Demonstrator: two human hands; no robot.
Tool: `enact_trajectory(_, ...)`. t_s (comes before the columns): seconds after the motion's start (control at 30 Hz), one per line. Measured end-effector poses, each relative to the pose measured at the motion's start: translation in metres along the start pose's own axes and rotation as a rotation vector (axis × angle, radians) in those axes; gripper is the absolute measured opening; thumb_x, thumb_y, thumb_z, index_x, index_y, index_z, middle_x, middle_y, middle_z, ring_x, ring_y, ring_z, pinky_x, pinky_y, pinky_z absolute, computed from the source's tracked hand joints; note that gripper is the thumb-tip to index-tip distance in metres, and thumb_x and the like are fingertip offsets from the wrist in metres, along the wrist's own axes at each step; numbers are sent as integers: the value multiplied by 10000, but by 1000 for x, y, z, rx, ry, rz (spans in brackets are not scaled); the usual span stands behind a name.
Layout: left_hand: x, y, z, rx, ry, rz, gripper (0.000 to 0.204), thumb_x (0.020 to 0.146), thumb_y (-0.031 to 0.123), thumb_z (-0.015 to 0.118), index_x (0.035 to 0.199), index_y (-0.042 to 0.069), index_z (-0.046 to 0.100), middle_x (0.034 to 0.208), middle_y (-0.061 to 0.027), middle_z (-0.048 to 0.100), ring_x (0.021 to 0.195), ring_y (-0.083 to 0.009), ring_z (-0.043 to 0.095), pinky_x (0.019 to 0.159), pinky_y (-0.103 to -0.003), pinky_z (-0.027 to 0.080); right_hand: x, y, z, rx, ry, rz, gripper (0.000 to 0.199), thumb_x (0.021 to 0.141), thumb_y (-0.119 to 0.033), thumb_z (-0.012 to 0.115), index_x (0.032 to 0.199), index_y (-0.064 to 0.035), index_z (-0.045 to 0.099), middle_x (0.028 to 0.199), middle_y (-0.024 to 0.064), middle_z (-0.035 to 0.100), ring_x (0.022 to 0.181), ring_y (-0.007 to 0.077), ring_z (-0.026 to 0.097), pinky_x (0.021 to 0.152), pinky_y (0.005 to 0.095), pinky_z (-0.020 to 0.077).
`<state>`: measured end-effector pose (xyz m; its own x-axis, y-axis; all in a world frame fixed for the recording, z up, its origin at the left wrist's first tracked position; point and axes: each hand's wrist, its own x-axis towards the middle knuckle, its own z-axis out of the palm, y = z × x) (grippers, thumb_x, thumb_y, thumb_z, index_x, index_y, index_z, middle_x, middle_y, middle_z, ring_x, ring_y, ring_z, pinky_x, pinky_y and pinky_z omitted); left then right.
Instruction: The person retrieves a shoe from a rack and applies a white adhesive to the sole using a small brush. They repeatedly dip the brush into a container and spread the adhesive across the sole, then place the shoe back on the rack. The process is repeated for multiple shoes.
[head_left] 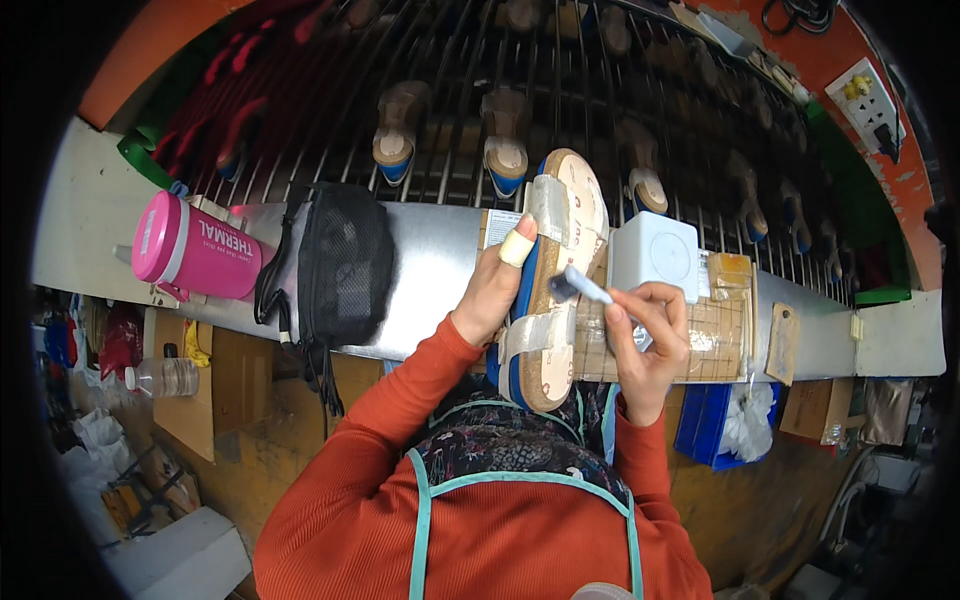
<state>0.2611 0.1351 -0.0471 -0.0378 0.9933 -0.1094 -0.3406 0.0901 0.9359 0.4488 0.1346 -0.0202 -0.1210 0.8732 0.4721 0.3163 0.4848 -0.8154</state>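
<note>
Shoe sole (556, 290) w/ blue edge: I see my left hand (492, 290) fingers gripping it, sole-up; right hand (648, 340) fingers pinch a brush (580, 288) touching it, above worktop (430, 270).

Black bag (345, 265) beside left hand (492, 290)

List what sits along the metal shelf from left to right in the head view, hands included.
Pink flask → black mesh bag → left hand gripping the sandal → brush held by the right hand → white box.
</note>
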Motion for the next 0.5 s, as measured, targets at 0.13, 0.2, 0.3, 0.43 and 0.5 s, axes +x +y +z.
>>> enact_trajectory(0.13,2,-4,-1,61,7,22,758,959,648,324,1233,-23,546,1065,-103,649,923,-119,628,795,-261,515,13,3,5,-262,57,-164,187,766,-85,767,952,-85,755,905,33,586,636,82,528,778,289,314)
enact_trajectory(0.2,3,-5,-3,98,11,53,755,959,647,329,1199,-28,568,1030,-97,660,899,-116,633,780,-257,517,20,5,7,-311,102,-248,214,744,-89,778,956,-105,758,913,33,591,675,96,530,796,292,298)
enact_trajectory(0.3,4,-5,-7,117,20,72,736,960,629,359,1146,-42,597,984,-95,664,873,-117,625,768,-253,507,25,7,10,-345,155,-311,224,731,-83,781,952,-110,758,911,26,595,685,100,528,781,287,303)
enact_trajectory(0.43,4,-1,-9,49,50,73,706,961,597,418,1083,-66,629,951,-101,660,849,-121,604,771,-248,484,23,10,11,-229,65,-266,218,726,-82,784,940,-108,757,897,20,599,672,98,520,769,284,312)
enact_trajectory(0.5,4,2,-10,25,55,69,703,960,596,421,1084,-65,628,948,-100,661,846,-120,608,769,-248,489,21,11,10,-183,-15,-215,210,726,-85,786,934,-102,756,884,17,598,665,97,515,765,284,316)
